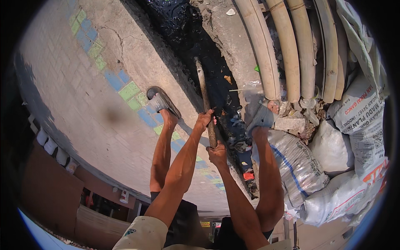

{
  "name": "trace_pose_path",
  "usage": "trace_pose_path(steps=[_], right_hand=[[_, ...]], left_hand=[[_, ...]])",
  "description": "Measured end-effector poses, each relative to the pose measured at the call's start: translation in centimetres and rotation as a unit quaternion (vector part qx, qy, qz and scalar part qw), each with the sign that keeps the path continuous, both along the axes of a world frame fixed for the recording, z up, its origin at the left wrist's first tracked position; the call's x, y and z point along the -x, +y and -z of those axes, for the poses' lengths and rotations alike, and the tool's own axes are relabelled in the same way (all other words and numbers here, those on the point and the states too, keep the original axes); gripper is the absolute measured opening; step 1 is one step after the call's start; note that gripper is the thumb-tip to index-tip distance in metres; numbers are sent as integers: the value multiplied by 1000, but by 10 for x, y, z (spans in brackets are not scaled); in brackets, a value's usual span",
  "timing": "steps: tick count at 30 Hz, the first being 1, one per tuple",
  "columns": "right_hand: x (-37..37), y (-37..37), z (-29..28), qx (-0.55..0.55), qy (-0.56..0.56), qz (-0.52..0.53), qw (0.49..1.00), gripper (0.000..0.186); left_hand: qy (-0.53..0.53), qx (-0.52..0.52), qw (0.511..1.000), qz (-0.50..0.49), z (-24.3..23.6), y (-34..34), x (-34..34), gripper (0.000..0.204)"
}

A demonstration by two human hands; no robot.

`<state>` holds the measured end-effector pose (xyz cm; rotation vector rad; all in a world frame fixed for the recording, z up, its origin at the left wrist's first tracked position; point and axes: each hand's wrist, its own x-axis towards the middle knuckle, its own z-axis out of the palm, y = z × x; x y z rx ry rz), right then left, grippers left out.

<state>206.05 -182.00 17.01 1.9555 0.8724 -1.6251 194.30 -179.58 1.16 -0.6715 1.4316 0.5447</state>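
Observation:
A long wooden pole point(203, 85) slants down into a narrow drainage ditch filled with dark water point(218, 71). My left hand point(204, 119) is closed around the middle of the pole. Nearer to me, my right hand point(218, 153) grips its lower end. The far tip rests at or in the black water, and whatever lies below the surface is hidden. Bits of litter, among them a red scrap point(248, 176) and an orange-brown piece point(228, 79), lie in the ditch.
My sandalled feet straddle the ditch, one on the concrete edge point(141, 62), the other by the rubble point(291, 123). Paving with blue and green blocks point(129, 90) runs along the left. Bamboo poles point(281, 41) and stuffed white sacks point(298, 166) crowd the right bank.

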Motion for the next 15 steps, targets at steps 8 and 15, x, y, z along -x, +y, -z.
trace_pose_path(steps=[8,15], right_hand=[[-9,-44,-68,-7,-5,4,1000,27],[93,98,33,-133,153,-28,979,30]], left_hand=[[191,-55,979,47,-89,-54,-36,39],[309,-127,941,59,-46,110,108,34]])
